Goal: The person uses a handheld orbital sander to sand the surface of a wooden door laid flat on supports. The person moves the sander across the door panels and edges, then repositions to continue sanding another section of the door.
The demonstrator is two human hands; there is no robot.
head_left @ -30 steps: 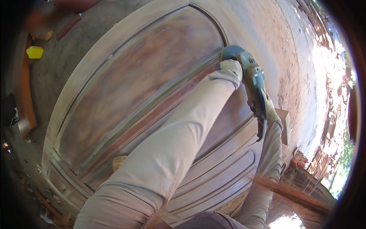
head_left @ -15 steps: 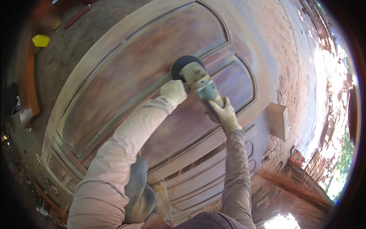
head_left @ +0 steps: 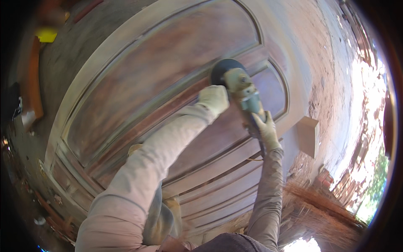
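An angle grinder with a green-grey body and a dark round disc lies over a wooden panel door. My gloved left hand is closed by the grinder's head, round its side handle, which the glove mostly hides. Farther back on the body, my gloved right hand wraps the grinder's rear end. The disc is at the strip between the long panel and the smaller panels, near the door's right end. Whether it touches the wood I cannot tell.
Under the near edge of the door lies another panelled wooden piece. A wooden block stands at the right. A yellow container and an orange-brown board are at the far left. Bright rubble and wood scraps lie along the right side.
Both my hands and the grinder have moved to the right along the strip of the door. My left arm reaches farther out, and the view has shifted slightly.
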